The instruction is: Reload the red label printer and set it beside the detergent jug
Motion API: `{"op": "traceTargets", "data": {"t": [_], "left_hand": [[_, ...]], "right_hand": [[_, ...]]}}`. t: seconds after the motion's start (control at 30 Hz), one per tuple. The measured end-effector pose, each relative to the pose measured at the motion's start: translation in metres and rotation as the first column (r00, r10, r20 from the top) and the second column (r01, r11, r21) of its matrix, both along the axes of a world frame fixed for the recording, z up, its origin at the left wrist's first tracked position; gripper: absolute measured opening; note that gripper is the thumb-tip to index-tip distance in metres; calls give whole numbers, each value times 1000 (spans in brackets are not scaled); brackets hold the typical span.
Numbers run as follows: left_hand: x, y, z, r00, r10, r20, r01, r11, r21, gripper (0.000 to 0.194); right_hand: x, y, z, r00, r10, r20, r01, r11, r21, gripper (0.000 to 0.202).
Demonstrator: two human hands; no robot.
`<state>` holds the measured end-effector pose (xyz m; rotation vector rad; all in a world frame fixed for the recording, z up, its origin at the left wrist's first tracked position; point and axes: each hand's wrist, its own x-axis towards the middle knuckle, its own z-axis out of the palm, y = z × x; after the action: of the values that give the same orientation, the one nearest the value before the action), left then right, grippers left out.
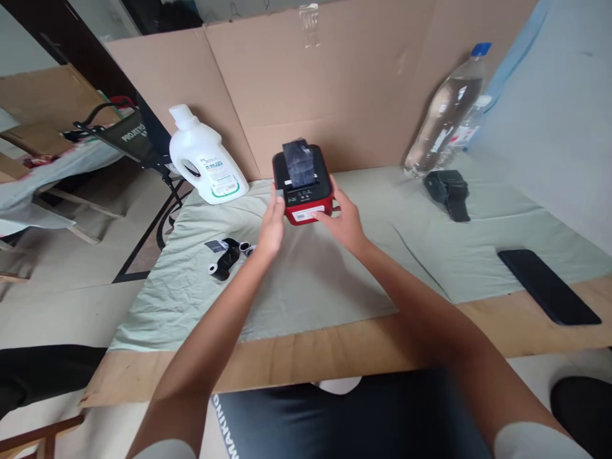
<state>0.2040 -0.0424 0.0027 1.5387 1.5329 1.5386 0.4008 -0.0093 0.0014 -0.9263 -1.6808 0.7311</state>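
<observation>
A small red and black label printer stands on the pale green cloth near the cardboard back wall, with a dark strip sticking up from its top slot. My left hand presses against its left side, fingers pointing up. My right hand cups its right front corner. Both hands grip the printer between them.
A white detergent jug stands left of the printer. Small black rolls lie by my left wrist. A clear water bottle leans at back right, a black strap-like device below it, a black phone at right.
</observation>
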Motion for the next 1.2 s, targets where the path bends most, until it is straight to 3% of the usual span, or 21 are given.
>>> {"op": "traceTargets", "data": {"t": [0.17,0.3,0.6,0.9,1.07,1.2], "left_hand": [[91,-39,-42,978,-171,116,173,985,-8,72],[119,-54,-57,978,-176,113,184,980,-72,71],[106,-50,-71,971,-149,185,169,981,-100,64],[105,-52,-76,975,-112,190,138,982,-127,64],[108,-56,-74,980,-86,181,94,995,-40,59],[107,-55,-75,990,-51,134,59,997,-59,43]], "right_hand": [[88,-54,-24,997,-82,-5,81,986,-146,92],[114,-69,-47,992,-123,-12,119,977,-177,90],[100,-63,-65,995,-98,-6,96,986,-140,78],[95,-68,-70,995,-94,17,95,988,-120,85],[100,-68,-71,978,-143,152,156,985,-75,100],[107,-63,-63,937,-171,306,169,985,31,88]]}}
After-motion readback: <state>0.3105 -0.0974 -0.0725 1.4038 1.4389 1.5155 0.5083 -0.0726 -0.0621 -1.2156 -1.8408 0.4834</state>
